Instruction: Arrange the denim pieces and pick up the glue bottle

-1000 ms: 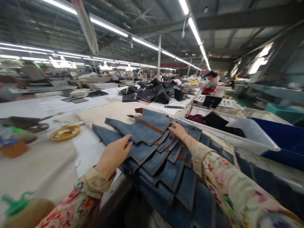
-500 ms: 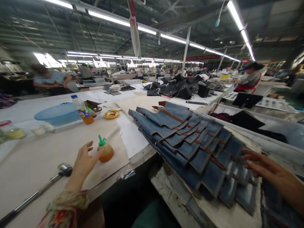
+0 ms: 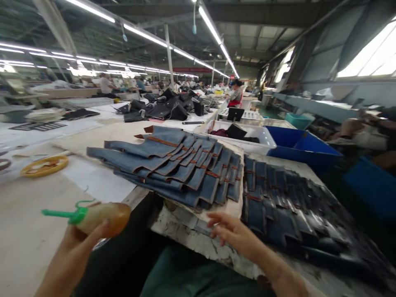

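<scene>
My left hand (image 3: 77,243) is closed around a small amber squeeze bottle (image 3: 102,218) with a green nozzle, held sideways over the near edge of the white table (image 3: 27,231). My right hand (image 3: 235,233) hovers with fingers spread over the edge of a worn board (image 3: 198,243), holding nothing. On that board lies a fanned stack of blue denim pieces (image 3: 173,165) with brown trim. A second, darker row of denim pieces (image 3: 278,202) lies to its right.
A yellow dish (image 3: 45,166) sits on the table at left. Black bags (image 3: 163,109) are piled farther back. A white bin (image 3: 247,138) and a blue bin (image 3: 300,148) stand behind the denim. Other people work in the distance and at right.
My left hand reached the squeeze bottle and has picked it up, tipping it sideways. My right hand left the denim stack and moved to the board's near edge. The view swung right.
</scene>
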A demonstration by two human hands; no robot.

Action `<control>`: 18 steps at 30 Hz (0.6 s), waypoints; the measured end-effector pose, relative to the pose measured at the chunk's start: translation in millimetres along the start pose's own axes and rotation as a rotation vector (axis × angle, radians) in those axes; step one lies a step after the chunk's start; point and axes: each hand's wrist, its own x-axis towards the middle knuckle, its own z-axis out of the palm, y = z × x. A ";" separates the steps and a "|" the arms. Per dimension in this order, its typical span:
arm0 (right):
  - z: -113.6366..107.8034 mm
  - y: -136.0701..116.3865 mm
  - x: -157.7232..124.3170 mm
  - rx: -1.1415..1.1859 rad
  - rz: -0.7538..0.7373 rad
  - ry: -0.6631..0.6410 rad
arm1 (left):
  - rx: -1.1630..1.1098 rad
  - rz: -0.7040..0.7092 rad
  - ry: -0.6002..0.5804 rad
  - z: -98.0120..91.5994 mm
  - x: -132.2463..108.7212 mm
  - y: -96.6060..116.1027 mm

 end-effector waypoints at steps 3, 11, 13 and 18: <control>45.5 25.9 1.8 0.348 0.019 -0.111 | -0.360 -0.070 -0.277 65.7 -47.8 35.9; 58.1 45.0 -19.4 0.901 -0.024 0.077 | -0.151 0.107 -0.673 155.2 -115.8 37.4; 40.7 40.7 -23.5 0.885 -0.008 0.193 | -0.027 0.210 -0.726 151.9 -109.2 31.8; -36.8 -2.1 -33.9 0.671 -0.164 0.472 | 0.204 0.343 -0.633 107.5 -39.3 17.1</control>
